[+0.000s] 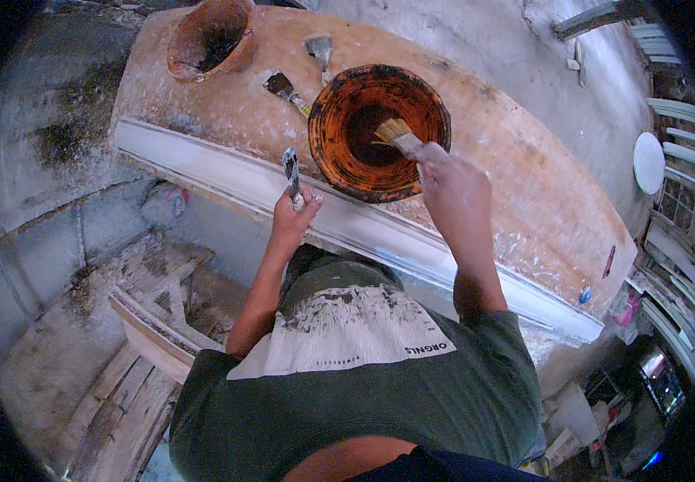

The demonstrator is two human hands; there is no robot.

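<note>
Head view: the right hand (453,186) is closed around the handle of a brush (398,135), fingers wrapped with no visible gap. The brush is over the inside of a round orange bowl (322,132) streaked with black; whether its bristles touch the bottom, I cannot tell. Its long axis slants from the hand at lower right to the bristles at upper left, so the pale bristles point left and somewhat away from the person.

The left hand (293,218) is closed on the handle of a scraper (290,167), thumb toward the right side. This scraper's long axis runs nearly straight away from the person, leaning slightly left, with its smeared blade at the far end.

A long white strip of moulding (363,215) lies along the near edge of the brown surface (524,169), running from upper left to lower right. Left of the bowl, a dark-bladed scraper (281,84) lies with its blade pointing to upper left and its handle toward the bowl. Beyond it, a grey scraper (319,50) points its blade away. An orange-brown pot (239,44) is at the far left.
</note>
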